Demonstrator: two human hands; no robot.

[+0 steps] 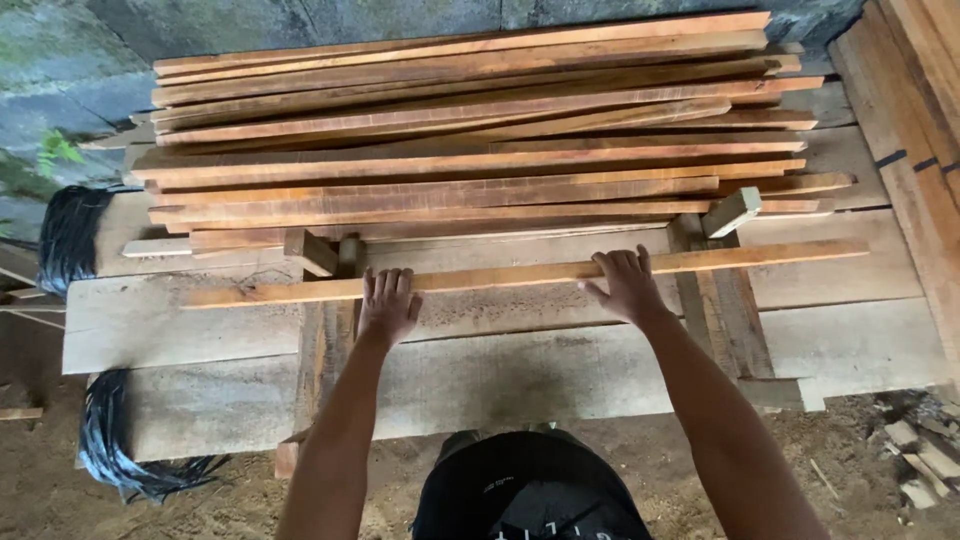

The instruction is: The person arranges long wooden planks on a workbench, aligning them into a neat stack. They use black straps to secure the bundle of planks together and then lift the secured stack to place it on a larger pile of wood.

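We had both hands flat, fingers spread, on one long strip [520, 273]: left hand [388, 305], right hand [625, 285], gripping nothing. It lay loose on the bench [180, 320], so uneven pressure could have skewed it toward the stack [470, 130].

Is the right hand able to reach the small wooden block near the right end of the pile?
Probably yes: the right hand rests on the slat, and nothing lies between it and the block.

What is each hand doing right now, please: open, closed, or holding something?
Left hand: open, palm down, fingers resting on the long wooden slat.
Right hand: open, fingers spread over the same slat; no closed grip visible.
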